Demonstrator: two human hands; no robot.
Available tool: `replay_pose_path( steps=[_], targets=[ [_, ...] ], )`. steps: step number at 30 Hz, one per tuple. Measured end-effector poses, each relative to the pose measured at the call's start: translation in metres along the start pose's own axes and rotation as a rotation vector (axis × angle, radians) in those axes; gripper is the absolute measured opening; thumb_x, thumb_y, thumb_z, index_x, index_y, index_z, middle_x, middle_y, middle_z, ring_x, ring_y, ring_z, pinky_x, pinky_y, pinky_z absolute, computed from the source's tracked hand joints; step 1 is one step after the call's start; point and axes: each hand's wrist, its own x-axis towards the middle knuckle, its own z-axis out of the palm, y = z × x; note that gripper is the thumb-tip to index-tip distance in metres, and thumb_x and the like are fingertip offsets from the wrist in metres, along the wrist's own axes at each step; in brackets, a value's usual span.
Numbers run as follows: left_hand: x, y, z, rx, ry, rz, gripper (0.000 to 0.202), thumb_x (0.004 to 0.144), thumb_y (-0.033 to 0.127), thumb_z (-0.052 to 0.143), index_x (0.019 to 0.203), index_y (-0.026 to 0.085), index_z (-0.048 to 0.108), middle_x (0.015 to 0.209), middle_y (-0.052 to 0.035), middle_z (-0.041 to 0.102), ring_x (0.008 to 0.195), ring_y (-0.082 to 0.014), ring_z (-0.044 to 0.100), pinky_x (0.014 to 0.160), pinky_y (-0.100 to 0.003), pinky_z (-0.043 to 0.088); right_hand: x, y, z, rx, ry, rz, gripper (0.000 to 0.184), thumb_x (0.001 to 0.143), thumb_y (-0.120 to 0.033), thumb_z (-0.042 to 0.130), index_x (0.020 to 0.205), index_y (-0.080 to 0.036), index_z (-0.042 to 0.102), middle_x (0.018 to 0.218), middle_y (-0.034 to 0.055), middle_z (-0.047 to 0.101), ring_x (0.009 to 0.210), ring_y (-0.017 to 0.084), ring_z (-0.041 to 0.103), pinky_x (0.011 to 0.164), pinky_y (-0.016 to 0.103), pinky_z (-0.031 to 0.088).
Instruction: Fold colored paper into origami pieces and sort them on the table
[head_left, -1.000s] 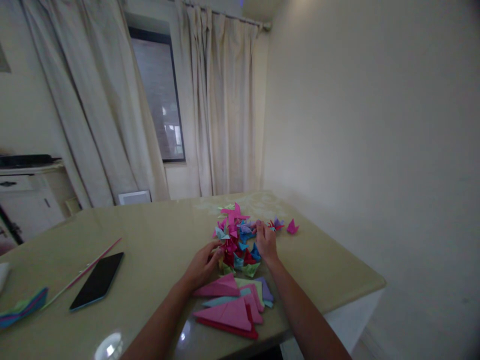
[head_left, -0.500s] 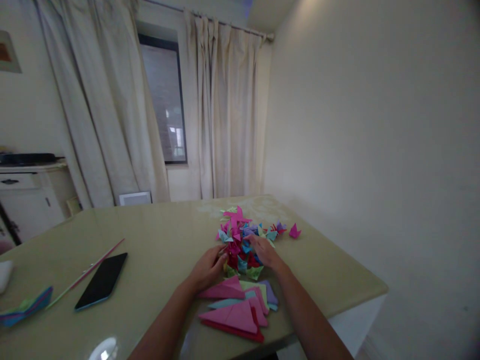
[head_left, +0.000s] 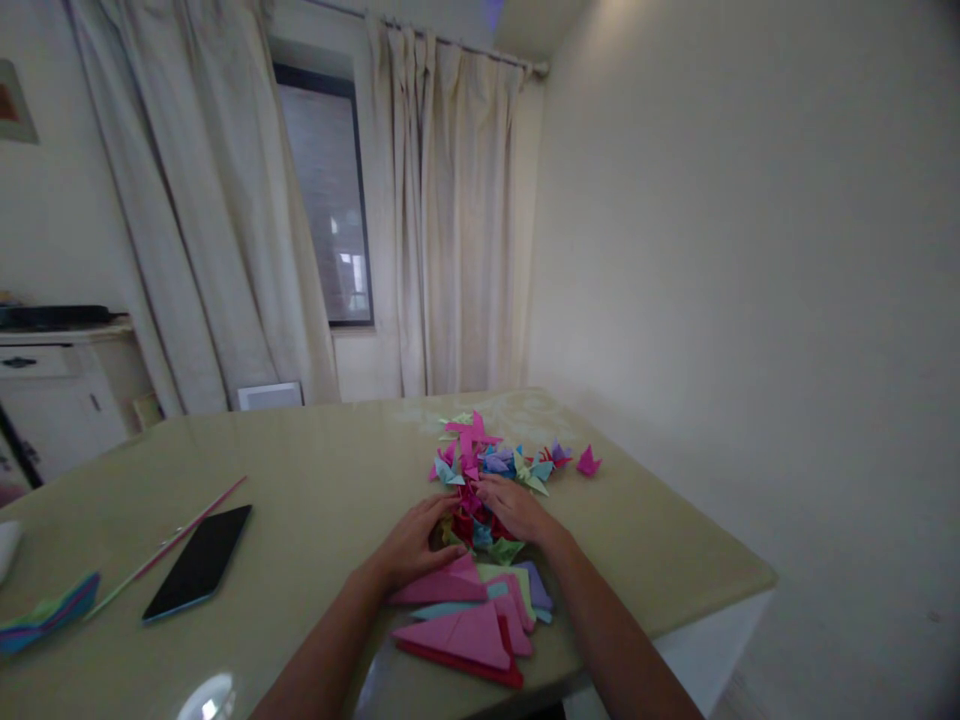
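Observation:
A pile of small folded paper cranes (head_left: 469, 462) in pink, red, blue, purple and green lies on the table. My left hand (head_left: 417, 535) is at the pile's left side, fingers stretched forward and thumb apart, its thumb by a pink folded paper piece (head_left: 442, 582). Over the pile's right side lies my right hand (head_left: 517, 508), fingers extended and covering some cranes. Neither hand visibly grips anything. Closer to me, flat folded paper triangles (head_left: 457, 636) in pink, red, green, blue and purple overlap each other.
A single magenta crane (head_left: 589, 461) sits to the right of the pile. On the left are a black phone (head_left: 199, 565), a thin pink-and-green stick (head_left: 169, 545) and a colourful paper piece (head_left: 52, 618). The table's edge (head_left: 720, 605) runs along the right, near the wall.
My right hand has moved slightly left and down over the cranes. The fingers of my left hand have spread, with the thumb lower, by the pink folded paper.

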Motion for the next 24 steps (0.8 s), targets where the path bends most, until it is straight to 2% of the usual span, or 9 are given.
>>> replay_pose_path(
  steps=[4,7,12,17,24],
  targets=[
    [0.000,-0.003,0.002,0.022,-0.015,-0.004,0.069,0.089,0.059,0.072,0.148,0.027,0.055,0.152,-0.0118,0.059,0.138,-0.0313,0.056,0.119,-0.047,0.044,0.000,-0.003,0.001,-0.109,-0.030,0.031,0.058,0.111,-0.056,0.033,0.148,-0.022,0.063,0.156,0.0133,0.056,0.143,0.028,0.053,0.120,0.047,0.042],
    [0.000,-0.003,0.003,0.035,-0.012,-0.016,0.070,0.089,0.057,0.072,0.148,0.027,0.054,0.152,-0.0116,0.059,0.139,-0.0311,0.056,0.120,-0.048,0.044,0.000,-0.006,0.001,-0.183,-0.054,0.068,0.056,0.111,-0.055,0.035,0.149,-0.024,0.061,0.154,0.0133,0.059,0.140,0.030,0.056,0.117,0.047,0.045],
    [-0.001,0.000,0.001,0.027,-0.005,-0.018,0.068,0.091,0.059,0.070,0.149,0.027,0.054,0.150,-0.0124,0.061,0.137,-0.0320,0.057,0.118,-0.049,0.044,0.001,-0.010,0.003,-0.246,-0.065,0.079,0.057,0.109,-0.058,0.038,0.151,-0.026,0.059,0.148,0.0125,0.064,0.132,0.031,0.061,0.110,0.044,0.048],
    [-0.001,0.003,-0.001,0.007,-0.011,-0.014,0.069,0.089,0.057,0.072,0.150,0.029,0.054,0.149,-0.0115,0.062,0.135,-0.0317,0.058,0.117,-0.049,0.045,0.007,-0.013,0.005,-0.306,-0.067,0.105,0.056,0.106,-0.062,0.043,0.151,-0.032,0.057,0.142,0.0107,0.068,0.125,0.032,0.061,0.105,0.046,0.047],
    [-0.001,0.003,0.000,0.008,-0.011,-0.010,0.069,0.090,0.058,0.071,0.150,0.028,0.054,0.149,-0.0114,0.062,0.135,-0.0312,0.058,0.118,-0.047,0.045,0.004,-0.019,0.003,-0.266,-0.045,0.094,0.053,0.107,-0.061,0.043,0.143,-0.028,0.063,0.140,0.0096,0.069,0.121,0.030,0.061,0.101,0.043,0.046]
  ],
)
